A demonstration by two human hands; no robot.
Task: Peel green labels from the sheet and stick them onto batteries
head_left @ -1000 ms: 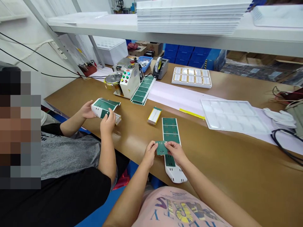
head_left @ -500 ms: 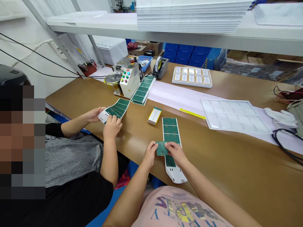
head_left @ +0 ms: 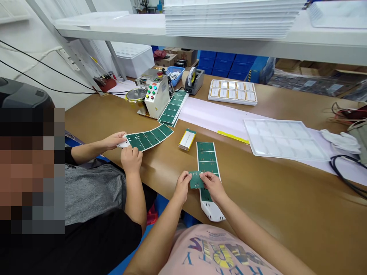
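My left hand [head_left: 182, 186] and my right hand [head_left: 212, 185] pinch a small green label [head_left: 196, 179] between them, one at each side, just above the brown table [head_left: 272, 198]. Under my right hand lies a white backing strip [head_left: 207, 168] with green labels on it, its rounded end hanging over the table's near edge. A small yellow-edged stack of cards [head_left: 187, 139] lies a little beyond the strip.
A co-worker at my left holds a long strip of green labels [head_left: 147, 138] with both hands. Behind are a white machine with coloured buttons [head_left: 156, 97], a tape dispenser [head_left: 194, 81], a filled tray [head_left: 232, 92], an empty white tray [head_left: 282, 139] and cables [head_left: 344, 175] at the right.
My hands have kept the green label almost still. The co-worker has unrolled the curled strip of labels and laid it out flat towards the right.
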